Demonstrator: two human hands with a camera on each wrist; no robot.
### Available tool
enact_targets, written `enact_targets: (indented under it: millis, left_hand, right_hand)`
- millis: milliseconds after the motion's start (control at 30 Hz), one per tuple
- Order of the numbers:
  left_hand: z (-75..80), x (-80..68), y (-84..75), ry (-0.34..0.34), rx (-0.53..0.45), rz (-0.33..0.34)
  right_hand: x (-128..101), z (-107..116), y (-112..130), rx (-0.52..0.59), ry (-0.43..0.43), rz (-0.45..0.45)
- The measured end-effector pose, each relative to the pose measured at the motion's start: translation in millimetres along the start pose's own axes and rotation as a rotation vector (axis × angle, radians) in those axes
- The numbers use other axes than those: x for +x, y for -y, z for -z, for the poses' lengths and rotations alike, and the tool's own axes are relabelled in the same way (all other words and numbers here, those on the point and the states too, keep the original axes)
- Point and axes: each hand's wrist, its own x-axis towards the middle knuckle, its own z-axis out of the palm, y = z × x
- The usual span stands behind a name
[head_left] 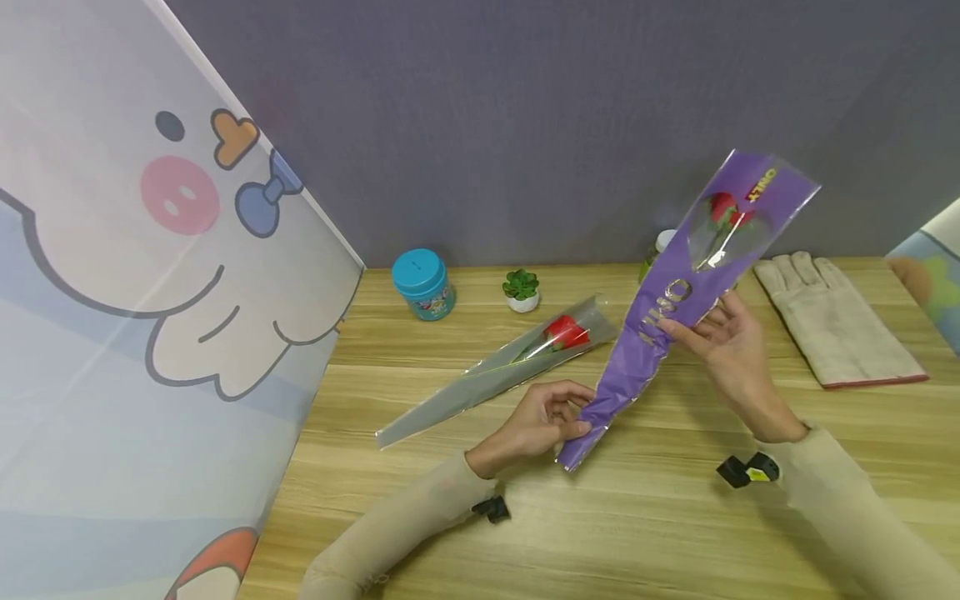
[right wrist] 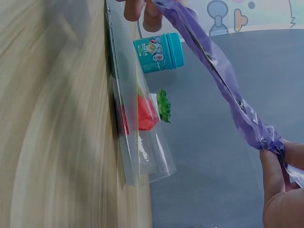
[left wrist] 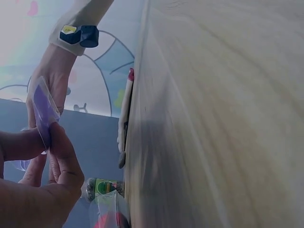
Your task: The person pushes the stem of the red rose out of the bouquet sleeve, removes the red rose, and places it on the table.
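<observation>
Above the wooden table [head_left: 675, 533], a purple cone-shaped flower sleeve [head_left: 675, 308] is being held up at a slant by both hands. Its long axis is running from the narrow tip, low and near the person, up and away to the right toward the wide open mouth. The left hand [head_left: 543, 417] is pinching the narrow tip between thumb and curled fingers, just above the tabletop. The right hand [head_left: 731, 346] is gripping the sleeve around its middle, with the thumb on the printed face and the fingers behind it, so the mouth end is standing free beyond that grip. A red rose [head_left: 723, 208] is sitting inside the sleeve near the mouth, showing through the clear window.

To the left of the left hand, a second red rose [head_left: 566, 332] is lying in a clear sleeve [head_left: 487, 379] flat on the table, its mouth pointing toward the purple one. Behind it, a teal jar [head_left: 423, 283] and a small potted plant [head_left: 521, 290] are standing by the wall, and a pale work glove [head_left: 832, 321] is lying to the right.
</observation>
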Motion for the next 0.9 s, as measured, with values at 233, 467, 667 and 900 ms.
enact_targets:
  millis: [233, 467, 667, 900]
  left_hand:
    - [-0.8, 0.7, -0.5, -0.003, -0.034, -0.012]
    - [-1.2, 0.2, -0.4, 0.025, -0.080, -0.005]
    - [-1.9, 0.1, 0.8, 0.015, -0.099, -0.013]
    - [-2.8, -0.7, -1.0, 0.016, -0.097, 0.032]
  right_hand:
    - [-4.0, -2.6, 0.5, -0.040, -0.010, -0.005]
    - [-6.1, -3.3, -1.5, -0.029, 0.004, 0.032]
    - [-6.3, -4.5, -4.3, -0.017, -0.006, 0.039]
    - [-5.9, -5.8, -4.5, -0.029, -0.003, 0.050]
